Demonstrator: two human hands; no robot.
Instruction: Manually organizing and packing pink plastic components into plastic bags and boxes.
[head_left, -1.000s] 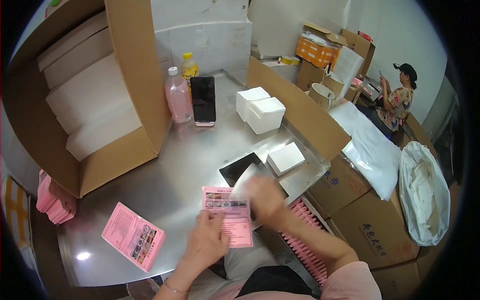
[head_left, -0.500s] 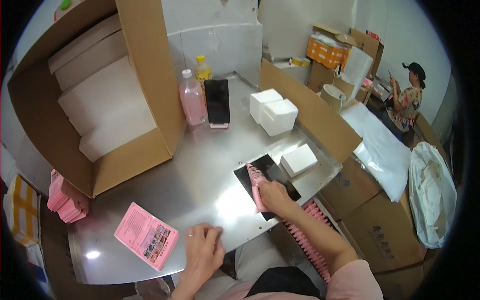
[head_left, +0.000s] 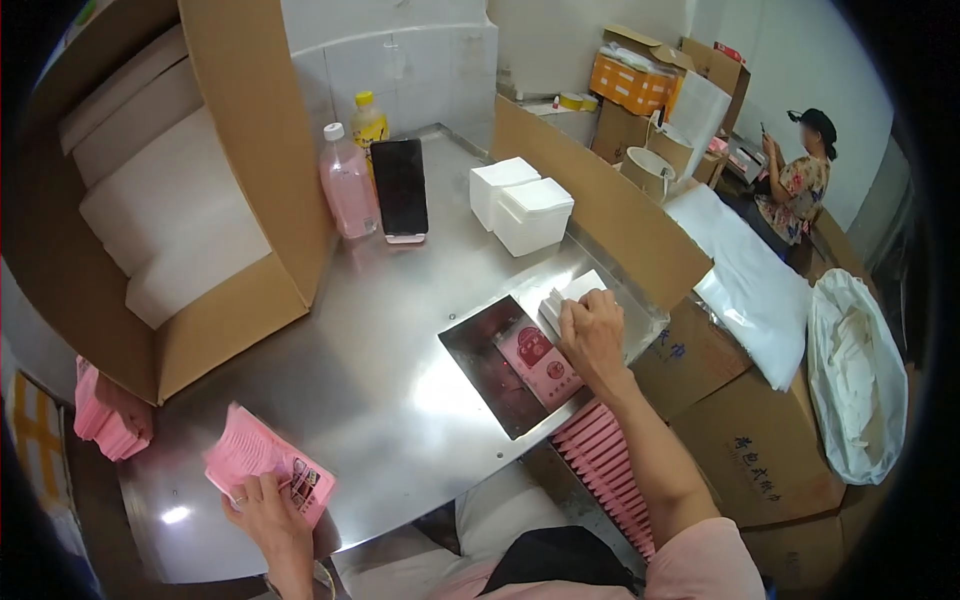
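Your left hand (head_left: pixel 265 508) rests its fingers on the pink leaflets (head_left: pixel 262 450) at the near-left of the worktop (head_left: pixel 370 400); your right hand (head_left: pixel 595 340) curls over the white paper stack (head_left: pixel 583 288), and whether either grips cannot be told. A rectangular opening (head_left: pixel 482 372) containing a pink packet (head_left: pixel 537 357) adjoins that stack. A cardboard panel (head_left: pixel 600 205) bounds the far right; an open carton (head_left: pixel 255 150) obstructs the left.

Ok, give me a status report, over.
Left hand on pink printed paper pile; right hand touching white rectangular paper stack; pink paper packet in dark rectangular table opening. Nothing visibly blocking.
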